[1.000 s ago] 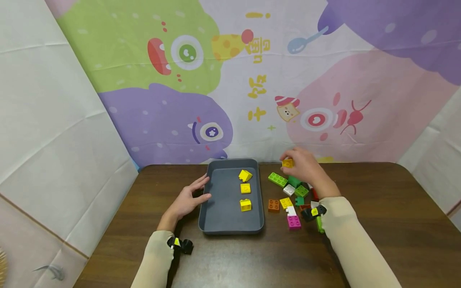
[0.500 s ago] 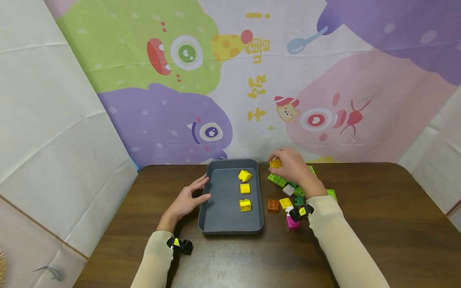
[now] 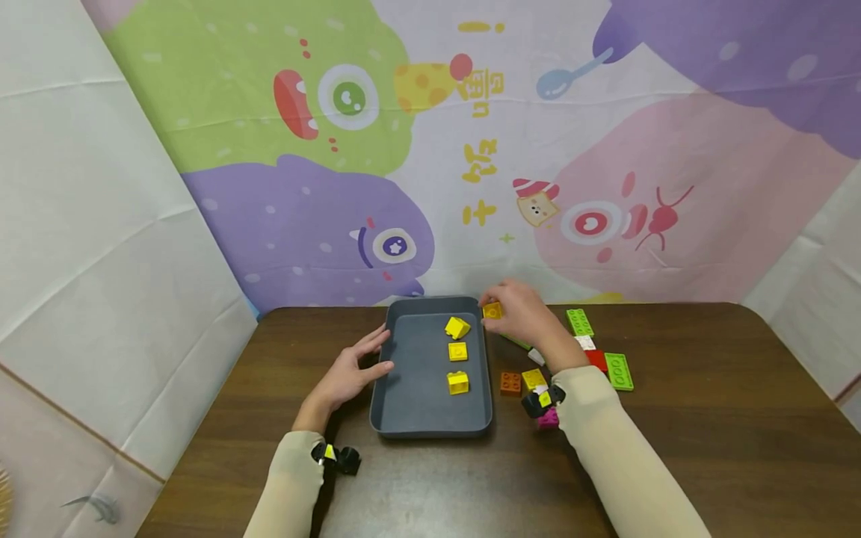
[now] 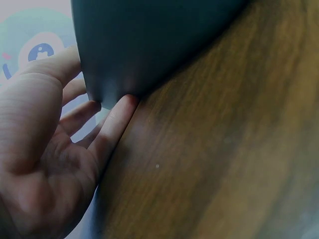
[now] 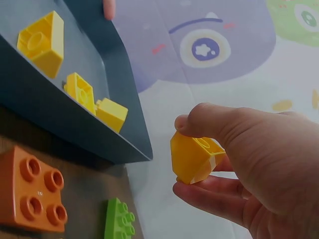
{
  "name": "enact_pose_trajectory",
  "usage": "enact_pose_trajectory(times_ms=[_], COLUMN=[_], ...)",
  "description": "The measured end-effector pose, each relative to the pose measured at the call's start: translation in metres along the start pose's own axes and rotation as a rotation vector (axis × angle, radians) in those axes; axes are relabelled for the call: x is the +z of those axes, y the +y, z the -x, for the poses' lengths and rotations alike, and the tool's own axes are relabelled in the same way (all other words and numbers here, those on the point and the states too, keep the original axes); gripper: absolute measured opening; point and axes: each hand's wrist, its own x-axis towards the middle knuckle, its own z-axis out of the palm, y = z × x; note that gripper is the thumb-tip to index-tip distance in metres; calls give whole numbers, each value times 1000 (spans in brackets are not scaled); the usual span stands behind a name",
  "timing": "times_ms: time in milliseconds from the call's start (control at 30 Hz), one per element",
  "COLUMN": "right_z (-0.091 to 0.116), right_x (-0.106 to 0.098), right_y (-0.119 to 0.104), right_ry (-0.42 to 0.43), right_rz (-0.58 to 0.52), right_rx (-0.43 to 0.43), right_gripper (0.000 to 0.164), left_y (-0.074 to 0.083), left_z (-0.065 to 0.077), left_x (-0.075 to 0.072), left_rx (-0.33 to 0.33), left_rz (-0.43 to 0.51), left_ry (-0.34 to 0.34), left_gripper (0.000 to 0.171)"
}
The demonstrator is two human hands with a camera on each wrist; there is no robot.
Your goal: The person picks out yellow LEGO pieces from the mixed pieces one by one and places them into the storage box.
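Note:
My right hand (image 3: 525, 317) pinches a yellow building brick (image 5: 192, 159) between thumb and fingertips, close by the far right corner of a dark grey tray (image 3: 413, 407). Seen from the right wrist, the brick has a slanted side and a hollow underside. Inside the tray, three yellow bricks stand in a column along its right part: a tilted one (image 3: 457, 328) at the far end, a squarish one (image 3: 457, 351) in the middle and another (image 3: 458, 382) nearer. My left hand (image 3: 350, 373) rests at the tray's left side, fingers extended against its outer wall and thumb over the rim.
Right of the tray lie loose bricks: an orange one (image 3: 510, 383), a yellow one (image 3: 534, 379), a magenta one (image 3: 548, 418), a red one (image 3: 596, 360) and green ones (image 3: 619, 371). My right forearm covers part of them. A printed cloth (image 3: 303, 224) hangs behind the wooden table (image 3: 726, 418).
My right hand has moved left with the yellow brick, from above the loose bricks to the tray's far right corner. The left hand and the tray have stayed put.

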Motion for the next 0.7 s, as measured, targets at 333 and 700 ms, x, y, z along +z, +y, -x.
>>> enact_pose_trajectory(times_ms=[333, 700], right_z=[-6, -9], right_x=[9, 20], right_y=[-19, -39], right_ry=[-48, -73], right_rz=[38, 50], right_rx=[-42, -58], right_gripper=[30, 28], left_y=[3, 3], left_z=[1, 0], left_x=[0, 1], left_rx=[-14, -17], left_rz=[38, 39], left_ry=[-10, -11], left_gripper=[72, 71])
